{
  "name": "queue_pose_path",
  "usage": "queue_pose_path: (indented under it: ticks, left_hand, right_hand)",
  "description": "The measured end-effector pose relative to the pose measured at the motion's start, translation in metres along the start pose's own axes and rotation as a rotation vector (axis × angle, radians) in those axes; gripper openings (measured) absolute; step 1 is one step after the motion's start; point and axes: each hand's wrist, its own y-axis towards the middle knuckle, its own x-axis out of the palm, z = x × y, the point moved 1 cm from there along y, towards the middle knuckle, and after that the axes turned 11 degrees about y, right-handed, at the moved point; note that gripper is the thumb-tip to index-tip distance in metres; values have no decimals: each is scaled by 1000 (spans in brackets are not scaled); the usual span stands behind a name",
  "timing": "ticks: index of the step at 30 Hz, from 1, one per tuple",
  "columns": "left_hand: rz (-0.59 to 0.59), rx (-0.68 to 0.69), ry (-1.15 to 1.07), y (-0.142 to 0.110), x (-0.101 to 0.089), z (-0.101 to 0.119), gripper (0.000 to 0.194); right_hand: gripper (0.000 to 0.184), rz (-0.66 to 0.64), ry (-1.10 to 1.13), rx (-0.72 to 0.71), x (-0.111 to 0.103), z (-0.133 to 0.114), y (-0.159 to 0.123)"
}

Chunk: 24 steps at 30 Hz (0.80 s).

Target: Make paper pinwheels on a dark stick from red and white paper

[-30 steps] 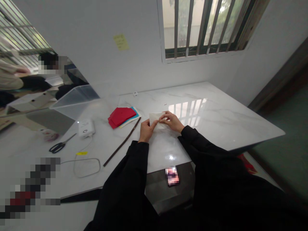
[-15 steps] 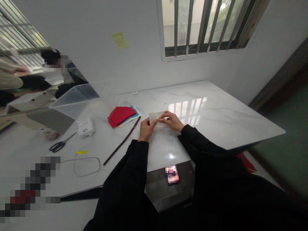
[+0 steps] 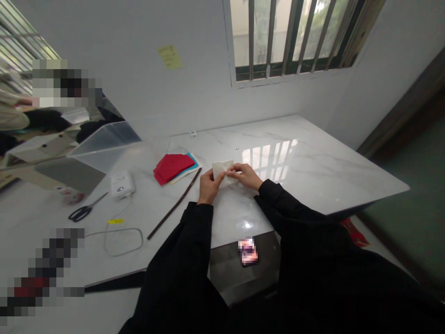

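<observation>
A small white sheet of paper (image 3: 222, 167) lies on the white marble table (image 3: 313, 162), straight in front of me. My left hand (image 3: 208, 185) pinches its near left part with thumb and fingers closed. My right hand (image 3: 245, 175) pinches the paper's right side, its fingertips meeting the left hand's at the middle. Both arms wear black sleeves.
Left of the paper lie a stack of red and coloured sheets (image 3: 174, 167) and a long dark strip (image 3: 174, 204). Further left are a white device (image 3: 121, 184) with a cable, black scissors (image 3: 83, 211) and a clear plastic box (image 3: 104, 146). Another person sits at far left.
My hands and the paper stay in nearly the same place. The fingertips of both hands have drawn a little closer together over the paper.
</observation>
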Motion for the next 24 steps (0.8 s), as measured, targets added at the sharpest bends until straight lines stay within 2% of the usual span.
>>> queue_pose_path:
  ticks: [10,24]
  left_hand:
    - [-46,0,-15,3,0,-3,69]
    - [-89,-17,-108,4,-1,-8,71]
  right_hand:
    - [19,43,9,-16,0,5,0]
    - [23,124,95,-40,6,6,-1]
